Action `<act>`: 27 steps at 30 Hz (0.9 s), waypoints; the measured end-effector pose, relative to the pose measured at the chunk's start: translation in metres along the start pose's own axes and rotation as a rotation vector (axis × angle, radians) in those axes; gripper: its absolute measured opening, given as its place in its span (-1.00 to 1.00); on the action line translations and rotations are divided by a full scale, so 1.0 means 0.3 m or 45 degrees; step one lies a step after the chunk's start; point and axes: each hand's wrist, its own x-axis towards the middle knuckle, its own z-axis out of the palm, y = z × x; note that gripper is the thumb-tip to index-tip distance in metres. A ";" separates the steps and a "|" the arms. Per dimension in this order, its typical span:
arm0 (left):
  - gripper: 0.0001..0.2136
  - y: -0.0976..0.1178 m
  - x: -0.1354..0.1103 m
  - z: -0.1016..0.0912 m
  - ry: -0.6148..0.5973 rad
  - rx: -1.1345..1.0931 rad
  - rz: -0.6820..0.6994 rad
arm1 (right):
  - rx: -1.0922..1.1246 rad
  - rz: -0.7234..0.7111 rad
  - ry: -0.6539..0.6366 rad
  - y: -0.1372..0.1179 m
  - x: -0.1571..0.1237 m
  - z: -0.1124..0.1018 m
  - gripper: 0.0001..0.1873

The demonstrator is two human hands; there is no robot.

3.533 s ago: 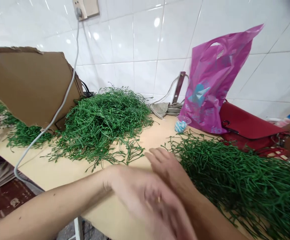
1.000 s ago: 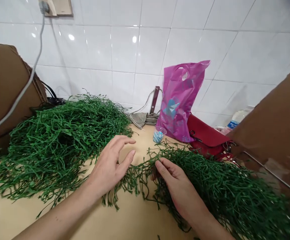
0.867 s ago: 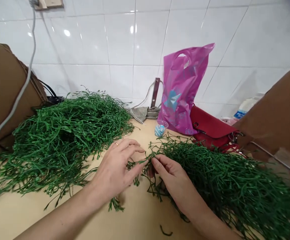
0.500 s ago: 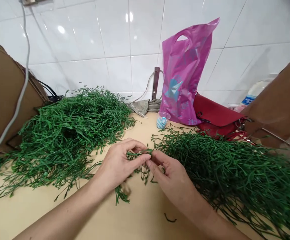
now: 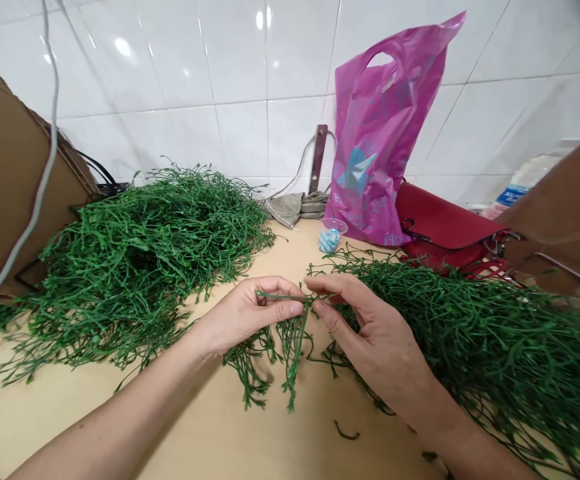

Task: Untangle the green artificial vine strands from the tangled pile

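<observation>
Thin green plastic grass stems (image 5: 293, 350) hang below my hands over the table. My left hand (image 5: 255, 310) is closed, pinching the stems between thumb and fingers, with one straight stem lying across the fingers. Close on its right, my right hand (image 5: 365, 320) holds the stem ends loosely between a curved forefinger and thumb, with a small gap between the tips. A large heap of the same green stems (image 5: 155, 233) lies to the left, and another pile of green stems (image 5: 480, 333) spreads to the right, partly behind my right forearm.
A pink plastic bag (image 5: 380, 147) stands by the tiled wall, beside a red handbag (image 5: 455, 220). In front of the bag is a small clear cup (image 5: 331, 237). Cardboard boxes (image 5: 5, 180) flank the table. A white cable (image 5: 45, 167) hangs at left; a stem scrap (image 5: 346, 432) lies in front.
My right hand has moved slightly right, and its forefinger has lifted away from the thumb. More of the stems now hang down below my left hand. The view has shifted a little.
</observation>
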 end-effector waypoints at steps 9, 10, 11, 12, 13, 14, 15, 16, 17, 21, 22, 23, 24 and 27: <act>-0.67 -0.018 0.007 0.009 0.063 -0.186 -0.044 | 0.102 0.176 -0.035 -0.001 -0.003 0.007 -0.78; -0.65 -0.019 0.009 0.010 0.095 -0.180 -0.025 | 0.041 0.149 -0.015 -0.001 -0.002 0.005 -0.74; -0.63 -0.020 0.009 0.010 0.128 -0.181 -0.001 | -0.023 0.106 -0.007 -0.001 -0.001 0.003 -0.73; -0.61 -0.022 0.010 0.010 0.155 -0.189 0.022 | -0.084 0.053 -0.010 0.000 0.001 0.001 -0.73; -0.59 -0.023 0.010 0.010 0.174 -0.200 0.042 | -0.134 -0.001 -0.019 0.001 0.003 -0.002 -0.75; -0.59 -0.025 0.009 0.011 0.176 -0.200 0.053 | -0.169 -0.051 -0.027 0.003 0.005 -0.004 -0.77; -0.61 -0.026 0.008 0.011 0.154 -0.179 0.052 | -0.194 -0.089 -0.035 0.005 0.007 -0.006 -0.79; -0.64 -0.027 0.007 0.013 0.117 -0.131 0.041 | -0.219 -0.114 -0.037 0.008 0.008 -0.008 -0.80; -0.69 -0.027 0.005 0.015 0.083 -0.055 0.031 | -0.250 -0.135 -0.035 0.011 0.009 -0.009 -0.82; -0.82 -0.024 -0.001 0.028 0.094 0.338 0.103 | -0.454 -0.211 -0.045 0.021 0.003 -0.007 -0.88; -0.85 -0.021 -0.002 0.030 0.119 0.436 0.144 | -0.470 -0.204 -0.065 0.023 0.002 -0.005 -0.88; -0.87 -0.019 -0.003 0.031 0.133 0.527 0.181 | -0.449 -0.178 -0.097 0.024 0.001 -0.005 -0.88; -0.88 -0.017 -0.004 0.031 0.134 0.605 0.209 | -0.400 -0.126 -0.137 0.024 0.002 -0.005 -0.88; -0.88 -0.008 -0.009 0.029 0.079 0.738 0.223 | -0.199 0.116 -0.251 0.026 0.011 -0.015 -0.85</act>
